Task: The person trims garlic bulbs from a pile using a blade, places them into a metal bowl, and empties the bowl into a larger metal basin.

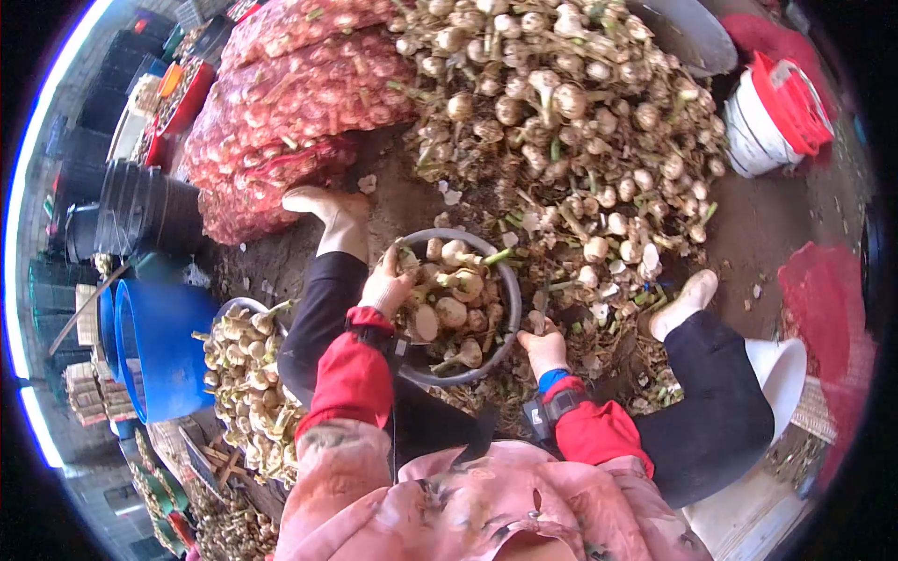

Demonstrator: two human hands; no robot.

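A round grey basin (513, 309) stands between my legs, filled with garlic bulbs (452, 311), some with cut stems. My left hand (386, 285) is over the basin's left side, fingers closed around a garlic bulb (408, 260) that they partly cover. Just outside the right rim, my right hand (543, 350) is closed on what looks like a knife (545, 301); its thin, narrow blade points away from me and blends with the litter behind it. Both wrists wear dark bands over red sleeves.
Ahead lies a large heap of untrimmed garlic (561, 112), beside full red mesh sacks (290, 103). A blue barrel (173, 346) and another garlic pile (248, 374) are left. A white bucket with red rim (769, 117) stands far right. Stem scraps (599, 346) litter the ground.
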